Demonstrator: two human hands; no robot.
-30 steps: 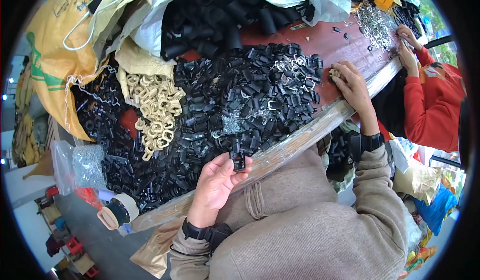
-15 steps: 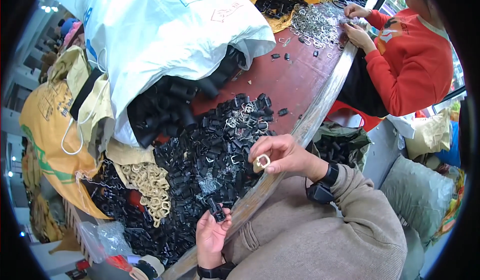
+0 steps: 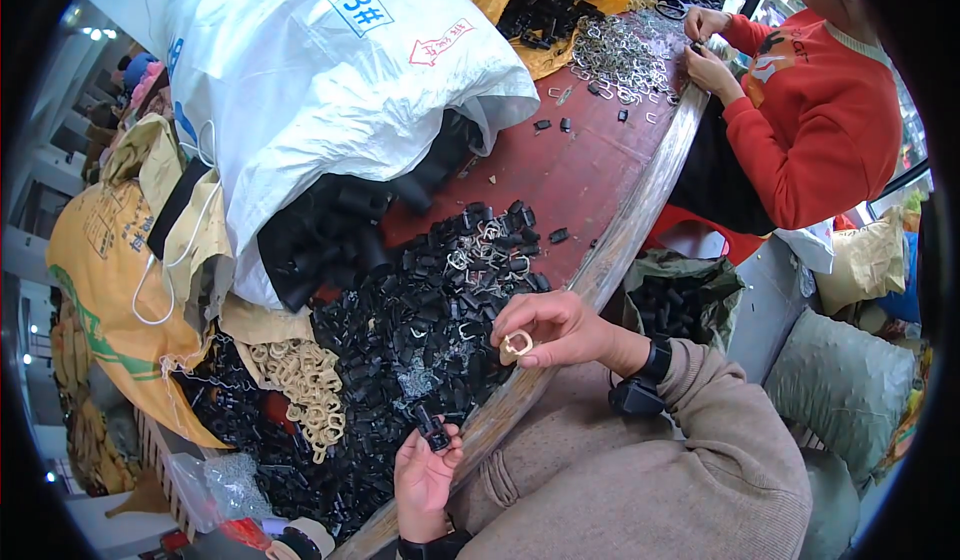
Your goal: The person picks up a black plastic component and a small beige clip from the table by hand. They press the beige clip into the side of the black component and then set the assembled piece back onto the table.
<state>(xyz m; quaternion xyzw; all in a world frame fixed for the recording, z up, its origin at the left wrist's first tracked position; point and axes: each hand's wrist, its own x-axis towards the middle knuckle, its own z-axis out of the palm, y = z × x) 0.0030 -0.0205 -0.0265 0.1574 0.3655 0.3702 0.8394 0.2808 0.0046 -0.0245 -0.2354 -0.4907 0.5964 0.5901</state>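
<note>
My left hand [image 3: 425, 475] is held over the near table edge and grips a small black plastic clip [image 3: 432, 427] between thumb and fingers. My right hand [image 3: 548, 328] hovers at the table's rim, pinching a small beige ring-shaped piece [image 3: 517, 343]. Just beyond both hands lies a big heap of black plastic clips [image 3: 420, 330] with a few metal wire loops mixed in.
A white woven sack [image 3: 330, 90] spills black parts onto the red-brown table [image 3: 560, 175]. Beige rings [image 3: 310, 395] lie left, by a yellow sack [image 3: 110, 290]. A person in a red sweater [image 3: 810, 110] works at metal loops [image 3: 620, 55]. A bag of black parts [image 3: 680, 305] sits below the edge.
The view has swung left and down the table. My right hand came back from the far heap to the table edge with a beige ring. My left hand keeps its black clip.
</note>
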